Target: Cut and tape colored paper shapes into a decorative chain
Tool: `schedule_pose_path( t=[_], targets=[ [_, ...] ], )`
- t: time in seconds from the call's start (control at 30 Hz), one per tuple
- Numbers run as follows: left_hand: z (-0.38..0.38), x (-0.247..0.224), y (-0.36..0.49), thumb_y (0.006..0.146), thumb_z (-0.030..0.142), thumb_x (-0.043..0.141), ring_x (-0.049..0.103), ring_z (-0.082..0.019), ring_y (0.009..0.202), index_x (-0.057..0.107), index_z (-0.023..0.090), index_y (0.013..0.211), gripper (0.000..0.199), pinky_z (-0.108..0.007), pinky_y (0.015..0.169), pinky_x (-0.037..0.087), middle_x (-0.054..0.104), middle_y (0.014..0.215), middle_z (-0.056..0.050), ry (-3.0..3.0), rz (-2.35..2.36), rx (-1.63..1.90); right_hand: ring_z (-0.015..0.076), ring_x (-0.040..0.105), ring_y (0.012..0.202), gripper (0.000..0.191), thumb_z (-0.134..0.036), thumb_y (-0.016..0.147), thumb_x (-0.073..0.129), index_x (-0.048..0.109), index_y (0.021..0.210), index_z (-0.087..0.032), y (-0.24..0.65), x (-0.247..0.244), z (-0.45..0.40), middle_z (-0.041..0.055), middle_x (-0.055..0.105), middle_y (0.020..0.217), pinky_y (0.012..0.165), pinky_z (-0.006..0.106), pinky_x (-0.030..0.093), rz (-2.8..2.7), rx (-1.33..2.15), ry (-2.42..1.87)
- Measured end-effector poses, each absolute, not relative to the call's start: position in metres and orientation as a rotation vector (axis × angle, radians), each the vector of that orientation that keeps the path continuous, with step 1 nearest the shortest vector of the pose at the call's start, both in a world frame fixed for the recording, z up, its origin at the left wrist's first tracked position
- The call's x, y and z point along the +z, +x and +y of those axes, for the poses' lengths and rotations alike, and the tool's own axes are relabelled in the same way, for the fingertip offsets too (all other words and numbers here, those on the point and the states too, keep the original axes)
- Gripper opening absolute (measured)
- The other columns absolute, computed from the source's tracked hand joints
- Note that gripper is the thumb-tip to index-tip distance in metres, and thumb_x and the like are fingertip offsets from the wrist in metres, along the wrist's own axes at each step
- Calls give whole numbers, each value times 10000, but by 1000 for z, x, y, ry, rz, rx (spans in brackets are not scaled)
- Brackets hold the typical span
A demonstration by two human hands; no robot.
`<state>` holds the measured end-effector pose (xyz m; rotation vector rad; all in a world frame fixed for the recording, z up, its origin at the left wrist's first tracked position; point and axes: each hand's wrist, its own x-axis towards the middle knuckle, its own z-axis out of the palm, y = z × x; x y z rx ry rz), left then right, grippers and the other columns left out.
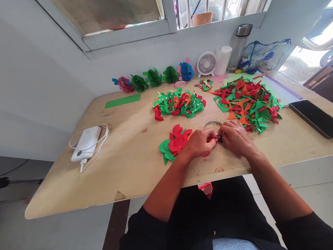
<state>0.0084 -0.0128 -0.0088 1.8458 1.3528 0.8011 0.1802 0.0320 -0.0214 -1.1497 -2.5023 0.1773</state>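
Note:
My left hand (201, 141) pinches a red paper piece (212, 139) between its thumb and fingers. Close beside it, my right hand (235, 138) has its fingers pressed together at a small dark thing (220, 138), too hidden to name. Just behind both hands lies a thin, greyish ring (213, 122), perhaps a roll of tape. A pile of curved red paper pieces (179, 139) and green paper pieces (166, 150) rests to the left, partly covered by my left hand. Further back sits a heap of green, red and orange pieces (179, 103) with small whitish patches.
Paper offcuts (247, 102) are heaped at right, near a black phone (313, 116). Folded paper figures (154, 77) line the wall, beside a small fan (206, 64) and a bottle (238, 48). A white power bank (87, 143) with its cable lies left on the wooden table (125, 159).

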Motion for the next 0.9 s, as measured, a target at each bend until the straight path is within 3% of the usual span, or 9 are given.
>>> schedule_pose_path(
  t=[0.27,0.9],
  targets=[
    [-12,-10,8,686,156,529,491,-98,559,571,179,692,48,-209,537,362,563,601,27,1836,1334,827,213,510,797,188,-67,678,456,577,632,-204,181,-19,32,47,623,720,696,332,318,-2504,213,-1135],
    [-12,-11,8,697,174,517,519,-105,573,570,182,719,58,-210,540,379,593,623,23,1851,1348,827,233,504,872,90,-192,776,521,608,777,-213,190,-26,39,59,633,828,706,336,338,-2576,227,-1107]
  ],
)
